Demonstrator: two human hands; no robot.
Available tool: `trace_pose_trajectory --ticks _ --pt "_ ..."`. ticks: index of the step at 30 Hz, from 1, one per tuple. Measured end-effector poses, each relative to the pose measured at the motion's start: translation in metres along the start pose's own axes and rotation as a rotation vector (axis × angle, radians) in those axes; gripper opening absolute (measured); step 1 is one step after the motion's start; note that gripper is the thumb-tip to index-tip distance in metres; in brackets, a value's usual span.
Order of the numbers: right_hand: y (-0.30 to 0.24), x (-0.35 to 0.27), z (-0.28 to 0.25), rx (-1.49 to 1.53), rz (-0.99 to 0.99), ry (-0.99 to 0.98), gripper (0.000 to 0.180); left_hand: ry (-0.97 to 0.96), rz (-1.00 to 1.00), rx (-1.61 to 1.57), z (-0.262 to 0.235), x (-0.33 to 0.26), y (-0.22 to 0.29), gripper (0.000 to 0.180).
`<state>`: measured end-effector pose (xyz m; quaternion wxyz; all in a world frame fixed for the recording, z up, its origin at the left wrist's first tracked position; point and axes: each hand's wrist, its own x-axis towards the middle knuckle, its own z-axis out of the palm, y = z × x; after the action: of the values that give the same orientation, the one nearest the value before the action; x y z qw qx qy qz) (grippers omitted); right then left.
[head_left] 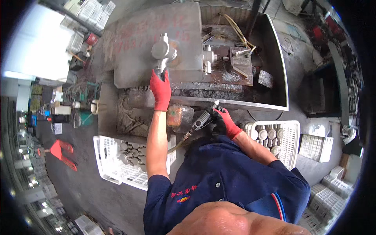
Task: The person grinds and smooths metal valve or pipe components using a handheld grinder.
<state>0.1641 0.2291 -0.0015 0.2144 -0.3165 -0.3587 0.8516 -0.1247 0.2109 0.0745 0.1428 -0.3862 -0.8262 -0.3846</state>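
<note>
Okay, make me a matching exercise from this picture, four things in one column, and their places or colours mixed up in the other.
Column one
1. Grey metal casting
2. Handheld tool with a hose
3. Pallet truck
4. Work shirt

Column two
A. Dark blue
B. Held in the red-gloved right hand
C. On the floor, toward the picture's left
D. Held up in the red-gloved left hand

Right pairs: 1-D, 2-B, 3-C, 4-A.
</note>
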Motion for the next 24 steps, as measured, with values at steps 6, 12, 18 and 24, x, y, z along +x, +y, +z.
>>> trace_pose_trajectory --ticks 6,12,18,24 --pt "-0.059 0.009 0.010 -0.079 0.016 0.119 0.017 -0.158 -0.011 -0.164 -0.019 -0.027 0.019 0.040" --pt "-0.052 0.051 0.008 -0.032 -0.100 0.085 0.020 -0.597 -0.050 -0.330 -0.041 -0.094 0.059 0.056" --pt "-0.064 0.106 -0.016 -0.630 -0.278 0.450 0.075 -0.675 -0.194 -0.242 -0.058 -0.125 0.024 0.074" --pt "-0.078 0.198 -0.079 -0.321 0.072 0.210 0.056 -0.693 -0.117 -0.006 -0.115 -0.173 -0.006 0.075"
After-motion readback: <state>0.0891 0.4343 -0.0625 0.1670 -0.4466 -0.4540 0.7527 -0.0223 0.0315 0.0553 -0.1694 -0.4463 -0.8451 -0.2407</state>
